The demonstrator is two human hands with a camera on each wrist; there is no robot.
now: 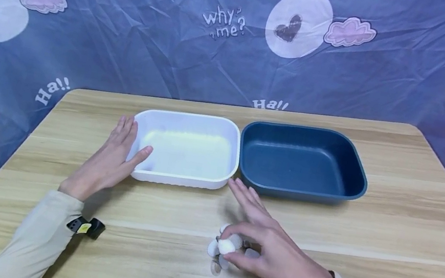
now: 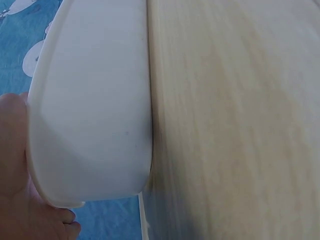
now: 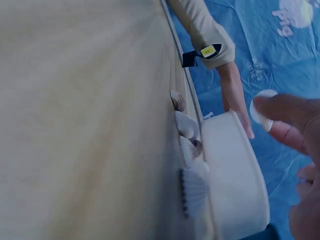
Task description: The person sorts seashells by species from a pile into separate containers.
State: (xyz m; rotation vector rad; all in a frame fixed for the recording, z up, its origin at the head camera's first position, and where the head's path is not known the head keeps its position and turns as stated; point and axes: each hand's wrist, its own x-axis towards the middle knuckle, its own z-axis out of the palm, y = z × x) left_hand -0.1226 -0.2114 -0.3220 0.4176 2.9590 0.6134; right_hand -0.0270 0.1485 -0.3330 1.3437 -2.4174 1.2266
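Held shell: white shell (image 1: 226,246) pinched between right thumb and index finger, raised over the near shell pile (image 1: 235,242); long axis unclear.
Shell to tubs: white tub (image 1: 184,152) lies far and left; blue tub (image 1: 298,165) far and right.
Right hand (image 1: 269,251): remaining fingers extended.
Left hand (image 1: 111,159): fingers straight, against white tub's left end; farther from shell.
Tub contents: none seen in either.
Surface (image 1: 141,244): carries pile, tubs.
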